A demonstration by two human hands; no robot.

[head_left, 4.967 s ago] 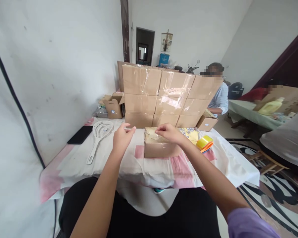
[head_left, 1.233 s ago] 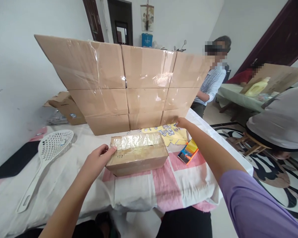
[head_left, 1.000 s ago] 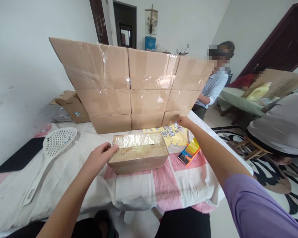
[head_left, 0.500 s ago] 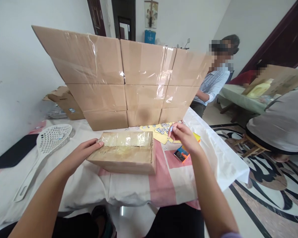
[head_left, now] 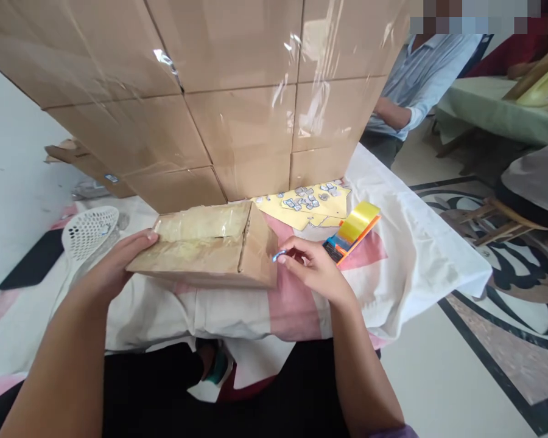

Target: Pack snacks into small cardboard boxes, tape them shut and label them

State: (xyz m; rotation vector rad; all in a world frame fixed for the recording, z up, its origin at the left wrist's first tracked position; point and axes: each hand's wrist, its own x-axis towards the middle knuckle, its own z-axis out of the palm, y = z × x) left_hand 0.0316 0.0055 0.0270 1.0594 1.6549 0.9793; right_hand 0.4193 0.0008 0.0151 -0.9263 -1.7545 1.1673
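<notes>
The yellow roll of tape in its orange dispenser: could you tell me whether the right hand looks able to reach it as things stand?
Probably yes. The yellow roll of tape in its orange dispenser lies just beyond the right hand, with only bare tablecloth between them; the fingertips pinch a small sticker, though.

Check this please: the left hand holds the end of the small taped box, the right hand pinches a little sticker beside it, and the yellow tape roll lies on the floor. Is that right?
Not quite. In the head view the tape roll lies on the table cloth, just behind the right hand, not on the floor. The rest holds: the left hand grips the end of the small box, and the right pinches a little sticker.
</notes>
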